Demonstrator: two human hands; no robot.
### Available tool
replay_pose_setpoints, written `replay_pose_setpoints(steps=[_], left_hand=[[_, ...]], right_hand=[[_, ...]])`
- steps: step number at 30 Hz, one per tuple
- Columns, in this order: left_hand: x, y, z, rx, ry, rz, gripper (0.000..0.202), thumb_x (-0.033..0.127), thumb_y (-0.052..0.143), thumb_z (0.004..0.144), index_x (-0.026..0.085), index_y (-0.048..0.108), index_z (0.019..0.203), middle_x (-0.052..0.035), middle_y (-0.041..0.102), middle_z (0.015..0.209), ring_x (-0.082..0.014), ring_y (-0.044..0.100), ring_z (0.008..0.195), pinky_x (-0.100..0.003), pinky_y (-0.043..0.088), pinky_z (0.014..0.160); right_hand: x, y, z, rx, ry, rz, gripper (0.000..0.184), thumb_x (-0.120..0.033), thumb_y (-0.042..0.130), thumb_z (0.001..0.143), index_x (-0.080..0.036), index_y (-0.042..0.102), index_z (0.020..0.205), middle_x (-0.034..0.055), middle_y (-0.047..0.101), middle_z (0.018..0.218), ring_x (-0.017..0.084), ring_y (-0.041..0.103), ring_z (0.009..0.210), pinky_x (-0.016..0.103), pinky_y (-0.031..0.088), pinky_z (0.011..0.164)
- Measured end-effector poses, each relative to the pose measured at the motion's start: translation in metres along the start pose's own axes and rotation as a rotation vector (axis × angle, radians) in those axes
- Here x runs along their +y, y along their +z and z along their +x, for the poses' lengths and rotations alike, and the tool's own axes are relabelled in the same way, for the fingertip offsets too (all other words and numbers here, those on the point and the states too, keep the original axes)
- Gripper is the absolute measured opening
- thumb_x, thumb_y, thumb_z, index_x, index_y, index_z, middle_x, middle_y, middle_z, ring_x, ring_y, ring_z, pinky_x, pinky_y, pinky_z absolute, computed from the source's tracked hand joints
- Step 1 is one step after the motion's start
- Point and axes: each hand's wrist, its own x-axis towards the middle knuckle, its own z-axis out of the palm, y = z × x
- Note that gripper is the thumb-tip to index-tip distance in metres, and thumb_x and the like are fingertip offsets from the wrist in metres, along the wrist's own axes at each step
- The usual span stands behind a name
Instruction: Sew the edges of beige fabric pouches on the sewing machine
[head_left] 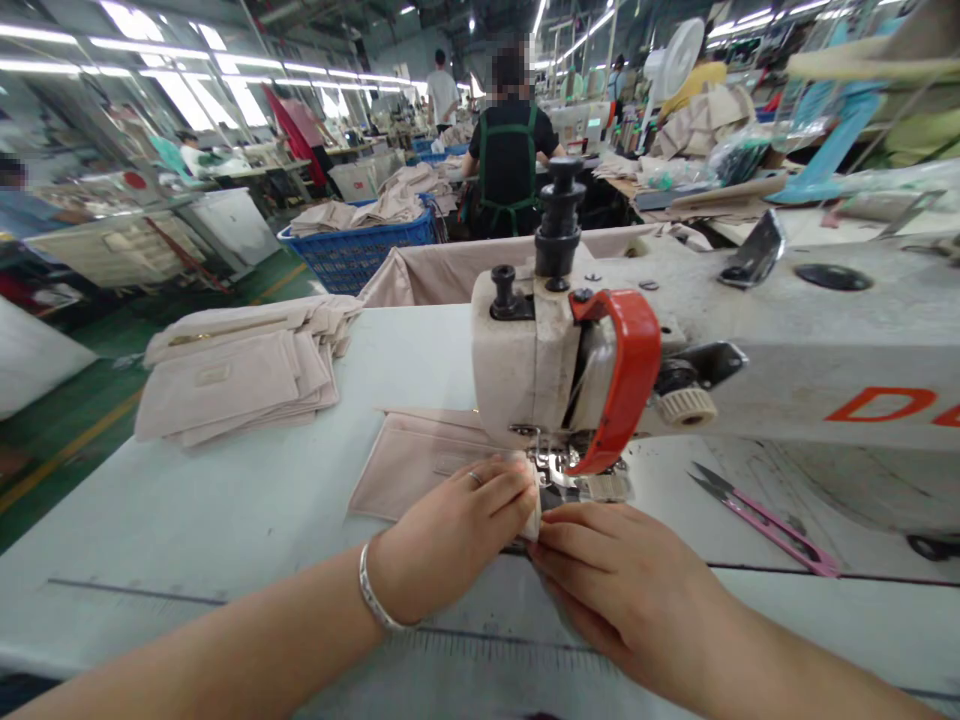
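Note:
A pale pink sewn fabric panel (409, 455) with a small rectangular label lies on the table, its right edge beside the presser foot (555, 468) of a sewing machine (517, 365). My left hand (465, 530), wearing a ring and a silver bangle, rests over the panel with its fingers together and bent at that edge; its thumb is hidden. Opposite it, my right hand (615, 570) is closed, with its fingertips pinching the near corner of the same edge. Just in front of the needle area, both sets of fingertips almost meet. An orange guard (626, 380) partly covers the needle.
Pink-handled thread snips (772, 520) lie right of my right hand. A stack of similar panels (232, 375) sits at the table's left. Beyond the table stand a blue basket (360, 255) of fabric and a seated person (510, 150). A printed ruler (480, 645) runs along the near side.

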Motion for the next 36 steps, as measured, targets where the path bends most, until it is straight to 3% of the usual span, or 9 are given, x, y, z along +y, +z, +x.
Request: replay_pose_setpoints(steps=[5,11,19,23,26,31,36], left_hand=[[-0.001,0.003,-0.003,0.063,-0.036,-0.044,0.031,0.011,0.042,0.096,0.011,0.049,0.127,-0.0093,0.058,0.125,-0.0211,0.052,0.121,-0.039,0.047,0.105],[0.001,0.004,-0.011,0.181,-0.01,-0.157,0.019,0.012,0.049,0.096,0.012,0.058,0.113,-0.0062,0.063,0.114,-0.0186,0.058,0.103,-0.035,0.053,0.092],[0.002,0.003,-0.003,0.334,-0.008,-0.198,0.019,0.011,0.052,0.095,0.014,0.059,0.112,-0.0057,0.066,0.108,-0.0168,0.06,0.101,-0.033,0.052,0.09],[0.004,0.0,0.0,0.366,-0.079,-0.219,0.016,0.012,0.051,0.095,0.016,0.062,0.106,-0.0045,0.067,0.104,-0.0143,0.062,0.094,-0.03,0.053,0.087],[0.006,0.0,0.001,0.37,-0.109,-0.28,0.012,0.015,0.055,0.094,0.017,0.063,0.103,-0.0037,0.068,0.103,-0.0138,0.063,0.094,-0.029,0.053,0.087],[0.005,0.0,0.003,0.282,-0.018,-0.225,0.014,0.01,0.051,0.094,0.014,0.063,0.1,-0.0046,0.067,0.099,-0.0147,0.062,0.092,-0.03,0.052,0.085],[0.004,-0.002,0.004,0.274,0.014,-0.198,0.015,0.009,0.048,0.095,0.014,0.062,0.1,-0.0054,0.066,0.099,-0.0155,0.061,0.093,-0.03,0.051,0.086]], right_hand=[[0.003,-0.006,0.001,-0.014,0.019,0.021,0.024,-0.015,0.049,0.092,-0.018,0.063,0.112,0.0044,0.067,0.108,0.021,0.059,0.103,0.037,0.047,0.086],[0.01,-0.015,-0.002,-0.019,0.062,0.059,0.025,-0.013,0.048,0.091,-0.017,0.063,0.111,0.0054,0.065,0.104,0.02,0.056,0.091,0.037,0.045,0.079],[0.009,-0.015,-0.001,-0.052,0.089,0.063,0.026,-0.012,0.048,0.089,-0.019,0.063,0.109,0.0052,0.064,0.101,0.022,0.055,0.089,0.039,0.044,0.079],[0.01,-0.015,0.0,-0.041,0.101,0.063,0.03,-0.011,0.048,0.088,-0.018,0.06,0.115,0.0064,0.063,0.101,0.022,0.056,0.094,0.041,0.045,0.085],[0.009,-0.014,0.002,-0.073,0.114,0.024,0.031,-0.01,0.048,0.087,-0.018,0.061,0.113,0.0067,0.063,0.1,0.023,0.056,0.094,0.042,0.046,0.083],[0.008,-0.015,0.001,-0.06,0.09,-0.004,0.033,-0.009,0.049,0.084,-0.017,0.062,0.113,0.0072,0.064,0.098,0.023,0.058,0.091,0.042,0.048,0.08],[0.007,-0.014,0.001,-0.051,0.085,-0.015,0.032,-0.009,0.05,0.082,-0.017,0.063,0.11,0.0067,0.064,0.097,0.023,0.058,0.087,0.041,0.047,0.075]])
